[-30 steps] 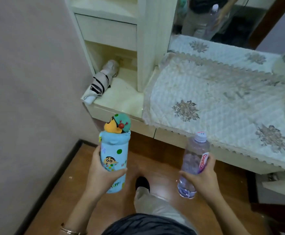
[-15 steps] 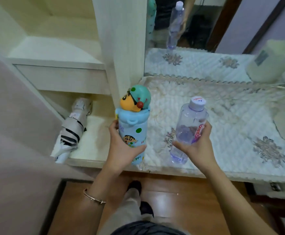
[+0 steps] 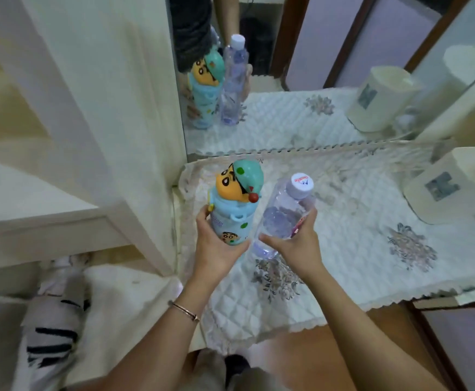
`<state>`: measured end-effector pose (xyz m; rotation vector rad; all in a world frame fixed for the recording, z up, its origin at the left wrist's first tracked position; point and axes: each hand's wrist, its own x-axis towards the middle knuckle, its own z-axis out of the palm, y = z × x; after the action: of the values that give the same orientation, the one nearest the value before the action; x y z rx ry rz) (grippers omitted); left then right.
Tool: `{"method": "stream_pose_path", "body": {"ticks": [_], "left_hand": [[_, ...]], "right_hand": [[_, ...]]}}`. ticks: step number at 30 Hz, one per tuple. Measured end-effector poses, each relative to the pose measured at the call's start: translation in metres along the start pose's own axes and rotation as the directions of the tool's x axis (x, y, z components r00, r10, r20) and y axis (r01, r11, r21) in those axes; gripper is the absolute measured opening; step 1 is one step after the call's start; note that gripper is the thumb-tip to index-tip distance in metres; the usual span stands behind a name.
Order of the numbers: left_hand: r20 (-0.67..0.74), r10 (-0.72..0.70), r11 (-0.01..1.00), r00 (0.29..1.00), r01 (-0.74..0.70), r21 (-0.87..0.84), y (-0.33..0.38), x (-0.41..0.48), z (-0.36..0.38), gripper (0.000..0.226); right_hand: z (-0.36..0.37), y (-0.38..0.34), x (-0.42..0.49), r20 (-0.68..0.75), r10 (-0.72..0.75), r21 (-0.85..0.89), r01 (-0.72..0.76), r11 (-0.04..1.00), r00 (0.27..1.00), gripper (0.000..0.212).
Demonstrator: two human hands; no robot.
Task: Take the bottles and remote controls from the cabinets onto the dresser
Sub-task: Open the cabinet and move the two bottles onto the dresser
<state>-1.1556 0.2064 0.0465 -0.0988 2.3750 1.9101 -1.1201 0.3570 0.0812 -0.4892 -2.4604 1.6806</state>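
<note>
My left hand (image 3: 216, 249) grips a light-blue cartoon bottle (image 3: 232, 214) with an orange figure head and green cap on top. My right hand (image 3: 294, 244) holds a clear plastic water bottle (image 3: 283, 213) with a white cap, close beside the cartoon bottle. Both bottles are upright over the left end of the dresser (image 3: 357, 249), which is covered by a white quilted cloth with grey flower patches. Whether their bases touch the cloth cannot be told. No remote control is in view.
A mirror (image 3: 287, 80) behind the dresser reflects both bottles. A cream cylindrical container (image 3: 445, 184) stands at the dresser's right back. Left is a cream cabinet (image 3: 95, 108) with open shelves; a folded black-striped white umbrella (image 3: 52, 320) lies on its low shelf. Wooden floor below.
Both hands have carried the bottles up and forward from over the floor to above the dresser's left end, near the mirror. The view has moved closer to the dresser.
</note>
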Motion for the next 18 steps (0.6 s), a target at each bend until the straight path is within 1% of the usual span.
{"method": "stream_pose_path", "body": {"ticks": [4, 6, 8, 10, 13, 16, 18], "left_hand": [[-0.010, -0.031, 0.998, 0.999, 0.032, 0.045, -0.009, 0.003, 0.002, 0.103], [0.010, -0.015, 0.997, 1.000, 0.015, 0.069, -0.012, 0.002, 0.003, 0.106], [0.033, -0.007, 0.997, 0.999, 0.005, 0.080, -0.014, 0.001, 0.001, 0.107], [0.065, -0.006, 0.997, 0.998, 0.002, 0.072, -0.016, 0.000, -0.001, 0.106], [0.082, -0.022, 0.996, 0.996, 0.014, 0.088, -0.017, -0.003, -0.007, 0.098], [0.148, -0.026, 0.998, 0.989, 0.018, 0.057, -0.022, -0.008, -0.012, 0.083], [0.162, -0.030, 0.999, 0.986, 0.023, 0.043, -0.024, -0.012, -0.015, 0.073]], "right_hand": [[0.004, 0.011, 0.002, 0.031, 0.045, -0.021, -0.044, 0.999, 0.999, 0.087], [0.004, 0.016, 0.004, 0.052, 0.052, -0.024, -0.051, 0.998, 0.997, 0.085], [0.004, 0.020, 0.003, 0.080, 0.059, -0.024, -0.057, 0.998, 0.995, 0.074], [0.003, 0.023, 0.000, 0.133, 0.050, -0.009, -0.049, 0.999, 0.990, 0.072], [-0.001, 0.028, 0.000, 0.213, 0.033, -0.030, -0.028, 0.999, 0.976, 0.065], [-0.005, 0.033, 0.005, 0.241, 0.070, -0.083, -0.051, 0.995, 0.968, 0.058], [-0.006, 0.035, 0.007, 0.259, 0.075, -0.108, -0.048, 0.993, 0.963, 0.055]]}}
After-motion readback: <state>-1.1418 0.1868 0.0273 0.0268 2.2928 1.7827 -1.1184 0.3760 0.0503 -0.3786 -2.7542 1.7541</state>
